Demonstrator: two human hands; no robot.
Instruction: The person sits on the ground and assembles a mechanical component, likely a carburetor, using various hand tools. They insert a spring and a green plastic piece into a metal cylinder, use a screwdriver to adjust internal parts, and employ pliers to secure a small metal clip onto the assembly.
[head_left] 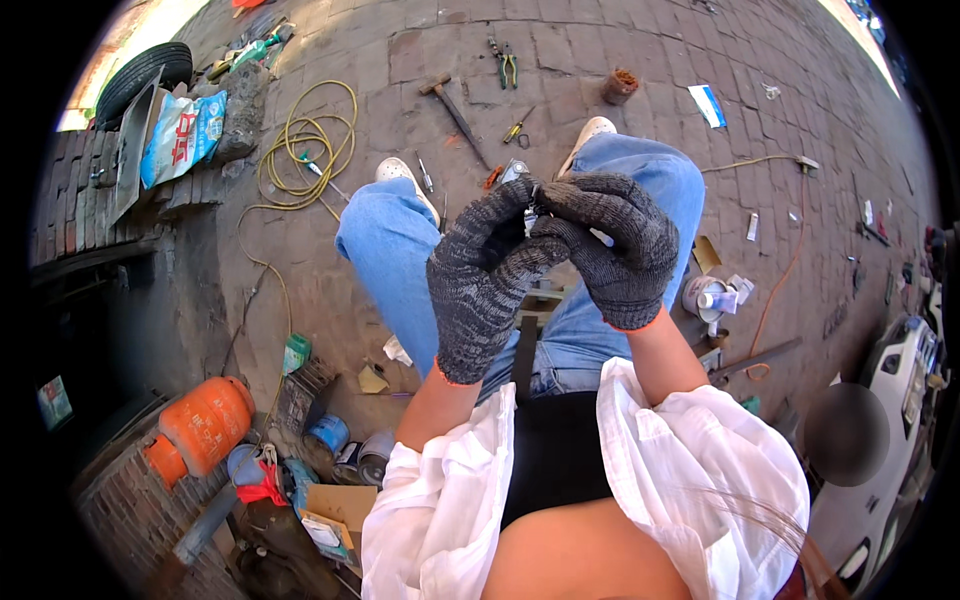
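Note:
Both my hands wear dark grey knitted gloves with orange cuffs and meet in front of my knees. My left hand [478, 285] and my right hand [618, 245] pinch a small shiny metal part [527, 205] between their fingertips; most of it is hidden by the gloves. I sit with blue jeans and white shoes [400, 172] over a brick-paved ground. A hammer [452, 105], pliers [506, 65] and a small screwdriver [518, 127] lie on the bricks beyond my feet.
A coiled yellow hose [305, 150] lies at the left, near a tyre [140, 75] and a printed bag [182, 135]. An orange gas cylinder [200, 428], tins and cardboard sit at the lower left. A tape roll [705, 295] and an orange cable [785, 270] are at the right.

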